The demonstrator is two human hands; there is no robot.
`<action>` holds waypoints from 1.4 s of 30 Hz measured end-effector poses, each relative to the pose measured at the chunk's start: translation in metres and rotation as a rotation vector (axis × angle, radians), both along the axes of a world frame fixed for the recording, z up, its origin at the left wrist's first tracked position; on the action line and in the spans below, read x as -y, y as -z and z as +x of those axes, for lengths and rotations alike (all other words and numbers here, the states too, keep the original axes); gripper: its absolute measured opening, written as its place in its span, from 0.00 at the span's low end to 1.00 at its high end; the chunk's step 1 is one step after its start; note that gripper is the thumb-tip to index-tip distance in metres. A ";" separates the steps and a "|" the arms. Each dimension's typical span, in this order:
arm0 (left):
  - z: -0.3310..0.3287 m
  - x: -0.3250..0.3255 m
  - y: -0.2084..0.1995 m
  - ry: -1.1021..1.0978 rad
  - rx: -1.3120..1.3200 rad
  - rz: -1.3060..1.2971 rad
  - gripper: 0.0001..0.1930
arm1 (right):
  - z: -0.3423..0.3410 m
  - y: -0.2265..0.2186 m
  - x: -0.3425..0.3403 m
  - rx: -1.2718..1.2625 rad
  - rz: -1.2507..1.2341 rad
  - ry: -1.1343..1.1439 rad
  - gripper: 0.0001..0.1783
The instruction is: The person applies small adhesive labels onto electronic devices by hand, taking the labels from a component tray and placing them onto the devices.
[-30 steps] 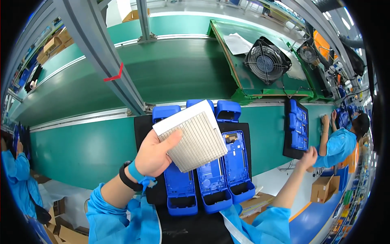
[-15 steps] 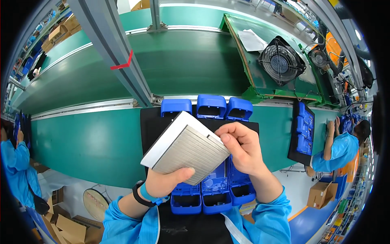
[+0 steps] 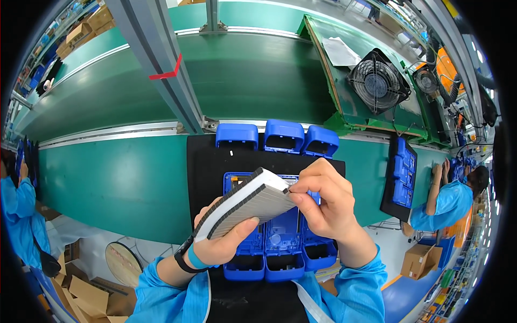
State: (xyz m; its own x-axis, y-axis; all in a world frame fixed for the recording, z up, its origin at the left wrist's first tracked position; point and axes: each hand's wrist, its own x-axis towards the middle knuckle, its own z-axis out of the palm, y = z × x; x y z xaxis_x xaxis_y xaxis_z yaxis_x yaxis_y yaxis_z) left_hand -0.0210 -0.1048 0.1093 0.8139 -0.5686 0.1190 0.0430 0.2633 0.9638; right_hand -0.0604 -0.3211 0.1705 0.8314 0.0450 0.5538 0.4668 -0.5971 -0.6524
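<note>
Flat ribbed panel sits between both hands, over the middle of the mat. Left hand under its near-left end, right hand at its far-right corner. Below the panel, three open plastic housings lie side by side on the mat, near edge. Three more housings stand in a row at the mat's far edge. Mat lies on the workbench; conveyor belt runs behind it. Slanted frame post crosses the belt, far left of centre. Fan sits far right beyond the belt. Second mat with housings lies right; another person beside it.
</note>
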 end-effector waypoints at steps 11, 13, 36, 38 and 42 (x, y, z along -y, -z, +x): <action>0.015 0.003 -0.021 -0.061 0.664 0.111 0.20 | 0.000 0.002 -0.008 -0.064 -0.012 0.003 0.08; 0.020 -0.002 -0.028 -0.134 0.980 0.222 0.17 | 0.000 0.001 -0.010 -0.061 0.003 -0.004 0.08; 0.016 -0.073 0.034 -0.579 -0.022 -0.123 0.27 | 0.032 0.021 -0.040 -0.512 -0.440 -0.224 0.06; 0.015 -0.077 0.035 -0.584 -0.030 -0.124 0.27 | 0.038 0.025 -0.041 -0.487 -0.450 -0.207 0.05; 0.012 -0.078 0.032 -0.593 -0.070 -0.141 0.26 | 0.049 0.029 -0.040 -0.522 -0.491 -0.180 0.02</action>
State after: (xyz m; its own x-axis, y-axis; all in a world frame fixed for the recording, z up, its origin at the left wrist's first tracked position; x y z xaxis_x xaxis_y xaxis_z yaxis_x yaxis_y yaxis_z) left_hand -0.0090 -0.0265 0.0771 0.9955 0.0004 0.0949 -0.0877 0.3863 0.9182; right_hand -0.0110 -0.2814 0.1415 0.9376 0.3465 -0.0309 0.2871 -0.8209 -0.4936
